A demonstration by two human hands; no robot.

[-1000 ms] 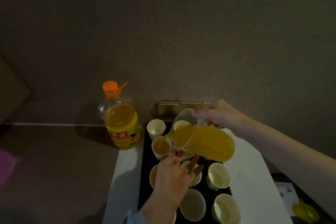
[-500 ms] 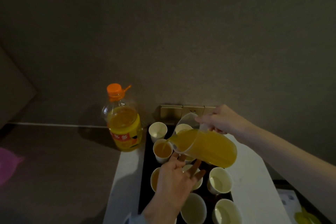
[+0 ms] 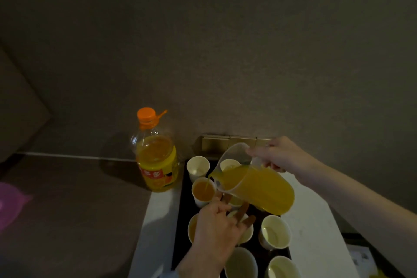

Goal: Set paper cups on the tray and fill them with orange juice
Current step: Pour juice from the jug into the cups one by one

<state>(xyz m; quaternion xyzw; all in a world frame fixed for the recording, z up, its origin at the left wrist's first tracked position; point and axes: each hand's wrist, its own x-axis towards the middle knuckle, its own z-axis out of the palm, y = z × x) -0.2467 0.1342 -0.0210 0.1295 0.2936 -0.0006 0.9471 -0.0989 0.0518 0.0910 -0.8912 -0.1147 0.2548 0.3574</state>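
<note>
My right hand (image 3: 279, 153) grips the handle of a clear pitcher (image 3: 255, 189) of orange juice, tilted to the left. A thin stream runs from its spout into a paper cup (image 3: 203, 192) on the black tray (image 3: 184, 210); that cup is nearly full. My left hand (image 3: 216, 225) reaches over the tray with spread, fairly straight fingers, its fingertips touching the cup's near right side below the pitcher. Another cup with juice (image 3: 191, 228) is partly hidden by this hand. Empty cups stand at the back (image 3: 198, 166) and on the near right (image 3: 274, 231).
A large capped orange juice bottle (image 3: 156, 156) stands just left of the tray's far corner. The tray lies on a white table (image 3: 311, 221) against a dark wall with brass sockets (image 3: 225, 142). A pink object (image 3: 11, 203) lies far left.
The pouring goes on and the juice in the cup has risen. Both hands keep their places; the view has shifted slightly.
</note>
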